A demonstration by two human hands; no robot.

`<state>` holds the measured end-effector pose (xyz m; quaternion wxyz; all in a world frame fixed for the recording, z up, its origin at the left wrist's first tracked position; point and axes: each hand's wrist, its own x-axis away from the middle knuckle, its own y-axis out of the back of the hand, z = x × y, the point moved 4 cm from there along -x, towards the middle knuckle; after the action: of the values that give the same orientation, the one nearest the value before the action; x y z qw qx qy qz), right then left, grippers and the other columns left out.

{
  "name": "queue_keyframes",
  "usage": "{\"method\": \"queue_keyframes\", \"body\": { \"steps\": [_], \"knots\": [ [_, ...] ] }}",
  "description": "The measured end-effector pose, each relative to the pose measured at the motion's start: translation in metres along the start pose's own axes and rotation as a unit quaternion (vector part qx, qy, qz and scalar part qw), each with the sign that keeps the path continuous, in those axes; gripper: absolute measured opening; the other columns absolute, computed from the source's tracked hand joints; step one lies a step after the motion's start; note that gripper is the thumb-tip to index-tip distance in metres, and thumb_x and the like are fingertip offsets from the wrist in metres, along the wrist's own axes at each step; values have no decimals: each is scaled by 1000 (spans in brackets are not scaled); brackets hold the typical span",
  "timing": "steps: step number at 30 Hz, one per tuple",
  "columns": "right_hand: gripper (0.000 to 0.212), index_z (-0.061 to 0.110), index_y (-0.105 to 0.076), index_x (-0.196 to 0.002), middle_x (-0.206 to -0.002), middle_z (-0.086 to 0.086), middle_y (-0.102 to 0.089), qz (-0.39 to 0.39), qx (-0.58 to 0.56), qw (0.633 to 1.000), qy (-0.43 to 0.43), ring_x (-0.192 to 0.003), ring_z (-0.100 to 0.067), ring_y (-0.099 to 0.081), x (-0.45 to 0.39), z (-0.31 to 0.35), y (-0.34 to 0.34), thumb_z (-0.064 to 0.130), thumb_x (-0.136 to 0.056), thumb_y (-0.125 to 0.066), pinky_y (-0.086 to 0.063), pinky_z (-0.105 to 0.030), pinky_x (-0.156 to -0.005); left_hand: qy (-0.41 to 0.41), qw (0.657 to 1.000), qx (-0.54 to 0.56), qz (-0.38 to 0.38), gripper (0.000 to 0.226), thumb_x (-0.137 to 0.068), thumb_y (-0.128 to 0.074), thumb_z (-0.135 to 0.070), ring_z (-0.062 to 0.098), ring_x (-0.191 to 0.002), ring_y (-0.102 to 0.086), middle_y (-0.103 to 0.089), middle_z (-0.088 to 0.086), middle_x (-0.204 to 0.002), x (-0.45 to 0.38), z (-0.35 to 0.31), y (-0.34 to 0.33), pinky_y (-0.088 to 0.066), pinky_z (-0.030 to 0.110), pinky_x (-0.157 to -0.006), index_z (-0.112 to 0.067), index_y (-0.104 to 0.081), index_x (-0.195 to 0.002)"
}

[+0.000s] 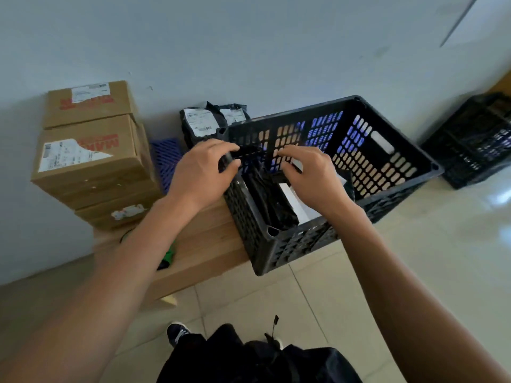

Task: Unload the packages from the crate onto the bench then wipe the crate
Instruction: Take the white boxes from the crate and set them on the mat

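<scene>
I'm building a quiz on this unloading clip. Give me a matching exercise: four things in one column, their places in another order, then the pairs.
Things:
1. Cardboard boxes
2. Crate
3. Second crate
4. Shoe

Places:
A. On the floor, far right
B. Stacked at the bench's left end
C. On the tiles, bottom of view
D. At the bench's right end, under both hands

Pairs: 1-B, 2-D, 3-A, 4-C

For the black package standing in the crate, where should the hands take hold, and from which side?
Grip the black package by its upper edge, coming from above. It stands on edge against the crate's left wall, so only the top is free. Both hands, left hand and right hand, are there.
</scene>
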<state>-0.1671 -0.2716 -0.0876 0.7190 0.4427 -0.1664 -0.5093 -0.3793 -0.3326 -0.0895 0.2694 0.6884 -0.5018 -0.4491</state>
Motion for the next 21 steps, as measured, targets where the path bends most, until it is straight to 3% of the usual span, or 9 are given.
{"method": "queue_keyframes", "body": {
  "steps": [6,9,15,21],
  "knots": [
    [32,18,-67,-133,-136,-1,-64,10,1,998,-70,-127,-16,-55,28,-59,41,22,-102,-58,-34,-17,-92,-16,999,9,51,34,-100,-61,-37,21,-123,-59,-66,-2,-132,-15,-60,-37,-52,40,-98,-23,-67,-131],
    [35,23,-65,-135,-137,-2,-64,19,7,995,-100,-125,-19,-58,30,-85,49,27,-102,-57,-41,-25,-89,-21,996,17,79,34,-100,-62,-37,19,-120,-61,-67,-3,-131,-28,-76,-52,-51,38,-97,-24,-67,-131],
    [38,23,-61,-139,-137,-1,-63,55,10,986,-157,-97,-17,-64,15,-125,56,29,-102,-56,-43,-21,-70,-3,988,13,155,35,-98,-61,-41,21,-114,-62,-67,-2,-128,-72,-99,-98,-54,44,-95,-29,-66,-131],
    [39,23,-58,-142,-140,0,-61,122,41,974,-187,-126,-19,-57,-22,-161,56,26,-103,-56,-46,-33,-102,25,973,1,229,38,-98,-59,-40,21,-110,-61,-67,-1,-126,-125,-104,-150,-54,43,-95,-28,-64,-134]
  ]
}}
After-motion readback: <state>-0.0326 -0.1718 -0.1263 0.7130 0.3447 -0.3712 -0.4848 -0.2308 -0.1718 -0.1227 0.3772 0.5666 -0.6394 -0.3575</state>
